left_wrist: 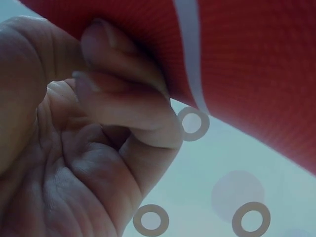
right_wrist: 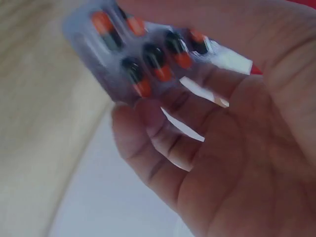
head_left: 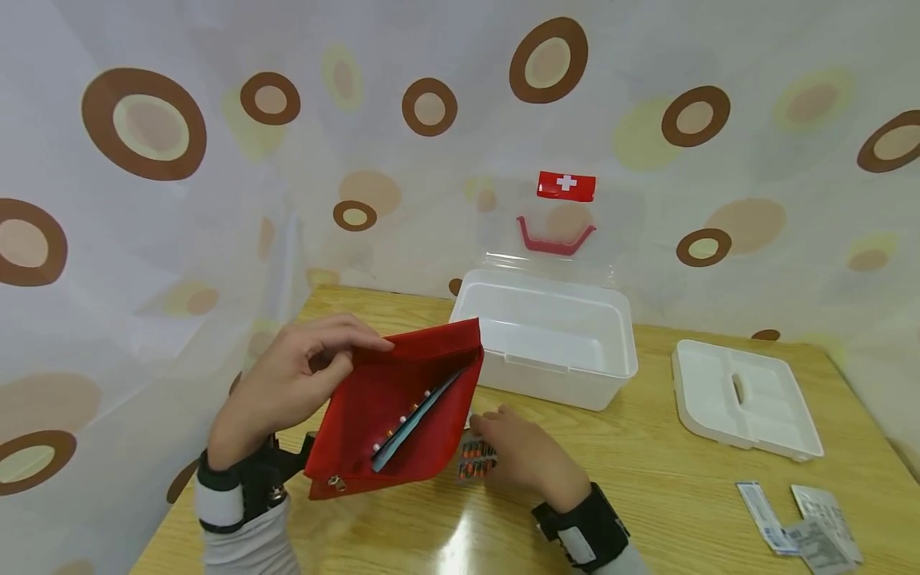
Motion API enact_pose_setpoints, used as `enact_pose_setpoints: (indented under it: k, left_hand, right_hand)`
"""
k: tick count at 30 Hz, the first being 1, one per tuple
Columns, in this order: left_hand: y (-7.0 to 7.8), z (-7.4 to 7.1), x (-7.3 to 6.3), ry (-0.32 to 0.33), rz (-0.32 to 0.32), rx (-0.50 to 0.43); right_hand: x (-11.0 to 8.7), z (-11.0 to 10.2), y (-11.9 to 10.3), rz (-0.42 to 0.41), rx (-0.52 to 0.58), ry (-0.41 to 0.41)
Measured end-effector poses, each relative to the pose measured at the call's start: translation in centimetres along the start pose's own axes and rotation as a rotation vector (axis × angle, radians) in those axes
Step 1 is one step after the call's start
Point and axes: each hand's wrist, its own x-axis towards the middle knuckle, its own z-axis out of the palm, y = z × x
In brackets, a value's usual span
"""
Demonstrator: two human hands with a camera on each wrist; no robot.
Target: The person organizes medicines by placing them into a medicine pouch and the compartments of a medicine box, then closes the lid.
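Observation:
My left hand (head_left: 295,371) pinches the upper edge of a red zip pouch (head_left: 431,447), holding it tilted with its mouth towards me. Inside the pouch lie a light blue packet (head_left: 417,427) and a strip with several small capsules along its edge. In the left wrist view the fingers are curled against the red fabric (left_wrist: 247,64). Just right of the pouch, my right hand (head_left: 528,455) grips a blister pack (head_left: 474,461) of orange and dark green capsules. The right wrist view shows this pack between thumb and fingers.
An open white box (head_left: 553,383) stands behind the hands, its clear lid with a red handle (head_left: 557,243) raised against the wall. A white tray (head_left: 779,399) lies to the right. Several small packets (head_left: 765,515) lie at the table's front right.

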Motion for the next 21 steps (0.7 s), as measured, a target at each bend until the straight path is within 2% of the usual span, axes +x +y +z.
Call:
enact_pose_setpoints:
  k: [5,12,17,21]
  left_hand:
    - [0.1,0.3,0.1,-0.024,-0.001,-0.015]
    - [0.1,0.4,0.2,-0.028,-0.005,0.002]
    - [0.0,0.5,0.0,-0.034,-0.01,-0.007]
    - [0.1,0.6,-0.1,-0.042,-0.003,0.007]
  right_hand:
    - [-0.9,-1.8,-0.4,-0.045,0.004,0.023]
    - [-3.7,-5.6,-1.8,-0.102,0.063,0.048]
    - [-5.1,-7.0,-3.5,-0.134,0.096,0.142]
    - [-6.5,-7.6,-5.1,-0.201,0.093,0.221]
